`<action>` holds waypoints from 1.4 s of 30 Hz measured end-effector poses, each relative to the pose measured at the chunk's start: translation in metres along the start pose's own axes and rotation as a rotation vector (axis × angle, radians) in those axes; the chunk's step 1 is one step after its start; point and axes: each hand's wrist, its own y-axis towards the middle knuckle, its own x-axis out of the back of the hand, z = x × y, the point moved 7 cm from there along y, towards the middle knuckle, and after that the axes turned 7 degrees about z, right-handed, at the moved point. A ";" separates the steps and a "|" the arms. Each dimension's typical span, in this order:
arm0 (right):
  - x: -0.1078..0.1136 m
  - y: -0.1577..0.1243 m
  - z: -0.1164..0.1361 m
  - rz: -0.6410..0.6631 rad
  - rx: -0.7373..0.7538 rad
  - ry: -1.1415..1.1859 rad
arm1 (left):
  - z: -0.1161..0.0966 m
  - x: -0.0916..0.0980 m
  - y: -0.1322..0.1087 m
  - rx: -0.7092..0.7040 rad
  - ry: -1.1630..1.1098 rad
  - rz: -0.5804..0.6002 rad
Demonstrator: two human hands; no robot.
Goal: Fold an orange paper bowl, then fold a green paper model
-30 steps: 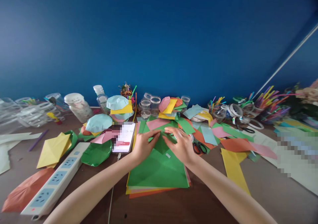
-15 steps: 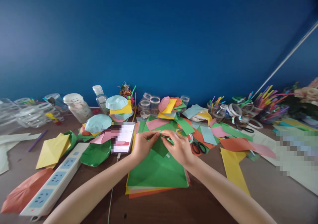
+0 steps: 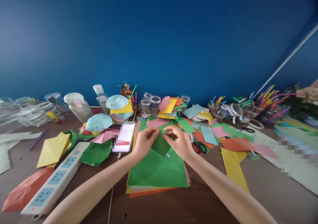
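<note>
A small dark green piece of folded paper hangs in front of me, its lower corner pointing down. My left hand pinches its upper left edge between thumb and fingers. At its upper right is my right hand, thumb and forefinger parted by a small gap; whether the thumb brushes the paper I cannot tell. Beneath both hands lies a stack of coloured sheets with a green sheet on top. A small whitish scrap shows by the folded paper's lower right edge.
Black-handled scissors lie right of my right hand among paper scraps. To the left are a phone on a cable, a power strip and folded paper pieces. Clear cups and jars of coloured sticks line the wall.
My right thumb and forefinger have parted and drawn slightly away from the paper's top edge. My left hand keeps its pinch, and more of the folded green paper shows.
</note>
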 end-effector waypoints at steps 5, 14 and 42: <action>0.006 0.001 -0.007 -0.082 -0.052 0.069 | 0.005 -0.012 0.004 0.064 -0.040 0.178; -0.002 0.005 -0.032 -0.074 -0.142 0.257 | 0.022 -0.013 0.005 0.215 -0.119 0.228; -0.027 0.004 -0.067 -0.125 -0.411 0.900 | 0.030 -0.005 0.003 0.278 -0.280 -0.009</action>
